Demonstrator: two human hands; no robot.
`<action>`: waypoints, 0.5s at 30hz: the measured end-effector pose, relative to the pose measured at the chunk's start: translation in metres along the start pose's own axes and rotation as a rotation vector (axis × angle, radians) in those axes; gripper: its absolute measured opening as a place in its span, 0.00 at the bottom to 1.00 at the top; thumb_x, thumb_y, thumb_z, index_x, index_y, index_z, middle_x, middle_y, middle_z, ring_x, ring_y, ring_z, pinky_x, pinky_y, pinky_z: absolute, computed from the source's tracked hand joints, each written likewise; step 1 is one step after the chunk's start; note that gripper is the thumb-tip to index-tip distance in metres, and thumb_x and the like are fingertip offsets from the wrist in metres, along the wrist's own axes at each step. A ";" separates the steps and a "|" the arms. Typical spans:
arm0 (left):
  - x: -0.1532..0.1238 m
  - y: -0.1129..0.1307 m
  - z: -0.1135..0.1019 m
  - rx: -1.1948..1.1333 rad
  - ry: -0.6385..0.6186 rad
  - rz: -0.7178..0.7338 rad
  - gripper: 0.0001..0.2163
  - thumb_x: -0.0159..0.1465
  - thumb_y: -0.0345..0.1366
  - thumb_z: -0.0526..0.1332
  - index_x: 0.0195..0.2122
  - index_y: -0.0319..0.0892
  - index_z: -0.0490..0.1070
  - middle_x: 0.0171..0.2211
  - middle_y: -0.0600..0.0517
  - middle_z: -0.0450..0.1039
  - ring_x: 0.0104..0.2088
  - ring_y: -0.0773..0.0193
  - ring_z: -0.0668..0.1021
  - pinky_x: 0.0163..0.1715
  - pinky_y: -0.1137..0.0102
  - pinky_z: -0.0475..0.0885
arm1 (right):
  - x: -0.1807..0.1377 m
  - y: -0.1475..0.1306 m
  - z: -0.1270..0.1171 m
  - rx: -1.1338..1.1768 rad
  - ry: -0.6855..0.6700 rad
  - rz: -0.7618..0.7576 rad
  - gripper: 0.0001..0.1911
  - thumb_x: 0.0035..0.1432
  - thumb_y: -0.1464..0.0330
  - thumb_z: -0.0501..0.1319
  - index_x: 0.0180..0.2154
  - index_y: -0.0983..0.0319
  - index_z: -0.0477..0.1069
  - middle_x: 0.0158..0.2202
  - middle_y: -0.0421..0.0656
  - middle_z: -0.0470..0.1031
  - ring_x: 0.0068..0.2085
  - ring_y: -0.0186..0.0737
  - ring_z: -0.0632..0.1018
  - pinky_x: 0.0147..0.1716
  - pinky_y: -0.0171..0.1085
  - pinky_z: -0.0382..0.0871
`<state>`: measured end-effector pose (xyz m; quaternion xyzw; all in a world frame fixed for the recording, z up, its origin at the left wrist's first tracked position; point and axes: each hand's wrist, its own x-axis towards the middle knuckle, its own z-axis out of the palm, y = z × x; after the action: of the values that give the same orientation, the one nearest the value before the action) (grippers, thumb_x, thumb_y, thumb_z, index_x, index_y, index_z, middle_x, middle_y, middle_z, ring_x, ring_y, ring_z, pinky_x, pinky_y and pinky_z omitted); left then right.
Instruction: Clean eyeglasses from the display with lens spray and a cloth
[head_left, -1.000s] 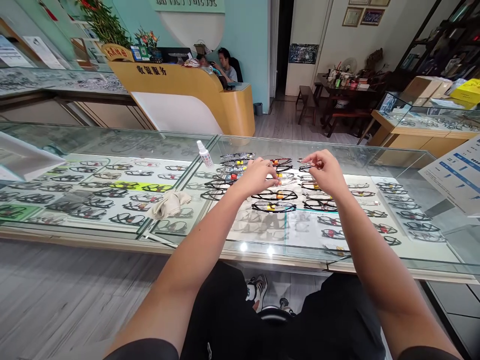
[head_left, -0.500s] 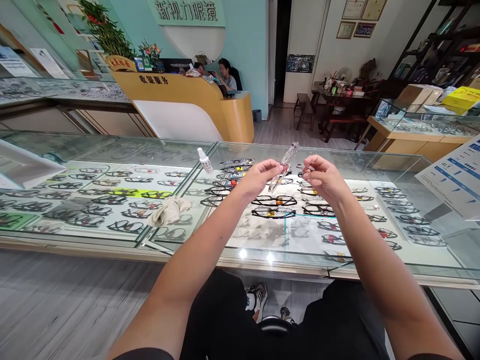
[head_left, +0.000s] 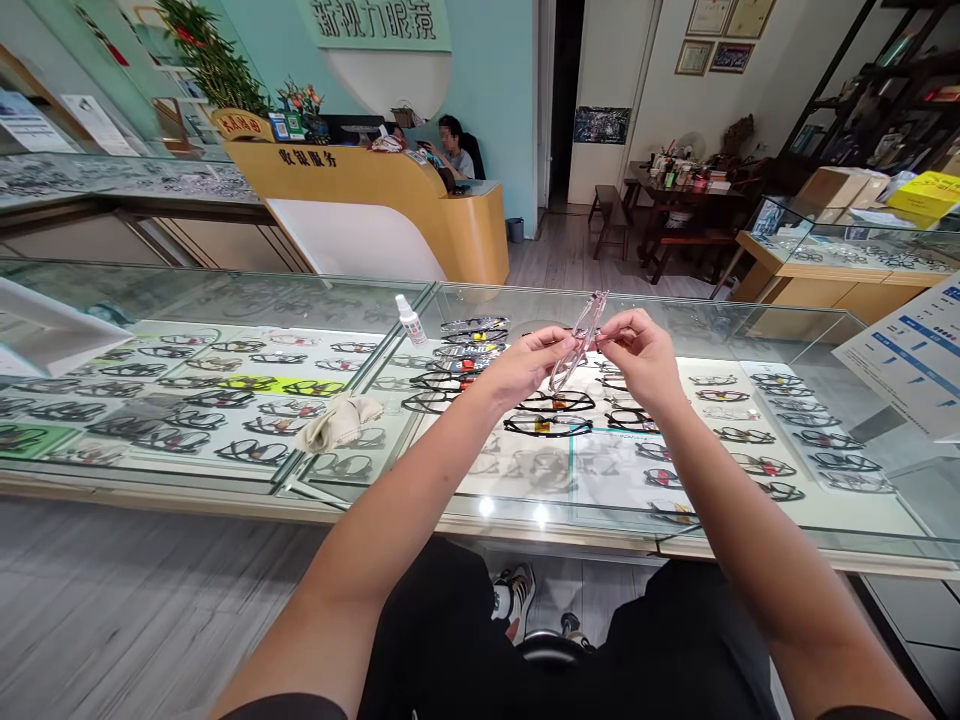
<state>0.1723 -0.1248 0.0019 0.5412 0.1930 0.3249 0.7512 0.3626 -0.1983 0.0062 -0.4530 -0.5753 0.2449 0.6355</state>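
Clear, pinkish eyeglasses (head_left: 576, 352) are held tilted above the glass counter, with my left hand (head_left: 531, 362) closed on them near the middle of the frame. Close against their right side, my right hand (head_left: 636, 350) has thumb and forefinger pinched together. Whatever lies between those fingertips is too small to make out. Just below the hands, black-framed eyeglasses (head_left: 548, 427) with a yellow tag sit in a row with other pairs.
A white spray bottle (head_left: 410, 322) stands on the counter at left of the hands. A crumpled beige cloth (head_left: 339, 422) lies nearer. Many eyeglasses fill the glass display case (head_left: 480, 505). A printed sign (head_left: 907, 350) leans at right. Someone sits behind the yellow reception desk (head_left: 360, 190).
My right hand has moved left, from apart to against the clear eyeglasses. My left hand has shifted slightly right with them.
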 end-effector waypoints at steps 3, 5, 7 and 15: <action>0.000 0.001 0.000 -0.007 0.017 -0.004 0.20 0.54 0.47 0.80 0.35 0.42 0.74 0.42 0.49 0.81 0.44 0.62 0.82 0.44 0.69 0.72 | -0.002 -0.002 0.001 -0.129 0.015 -0.094 0.03 0.58 0.70 0.67 0.36 0.57 0.75 0.42 0.42 0.71 0.41 0.41 0.81 0.46 0.45 0.76; 0.000 0.001 0.000 -0.014 0.033 -0.008 0.21 0.52 0.48 0.81 0.35 0.42 0.75 0.41 0.50 0.81 0.42 0.63 0.81 0.41 0.70 0.71 | -0.003 -0.004 0.002 -0.183 0.018 -0.133 0.03 0.59 0.71 0.65 0.36 0.56 0.75 0.41 0.43 0.72 0.43 0.43 0.80 0.47 0.46 0.76; 0.000 0.001 0.000 -0.022 0.041 -0.014 0.21 0.51 0.48 0.81 0.36 0.42 0.76 0.40 0.51 0.81 0.40 0.66 0.80 0.39 0.72 0.70 | -0.005 -0.006 0.003 -0.251 0.019 -0.157 0.04 0.59 0.72 0.64 0.35 0.56 0.74 0.41 0.44 0.73 0.44 0.44 0.79 0.47 0.46 0.76; 0.001 0.000 0.000 -0.056 0.024 -0.008 0.20 0.51 0.46 0.82 0.36 0.41 0.77 0.40 0.52 0.80 0.40 0.68 0.79 0.41 0.72 0.70 | -0.006 -0.011 0.005 -0.377 0.034 -0.214 0.06 0.60 0.73 0.62 0.35 0.56 0.74 0.39 0.44 0.75 0.45 0.46 0.76 0.45 0.45 0.73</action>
<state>0.1727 -0.1243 0.0023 0.5152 0.1952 0.3336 0.7650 0.3545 -0.2068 0.0120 -0.5041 -0.6449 0.0565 0.5717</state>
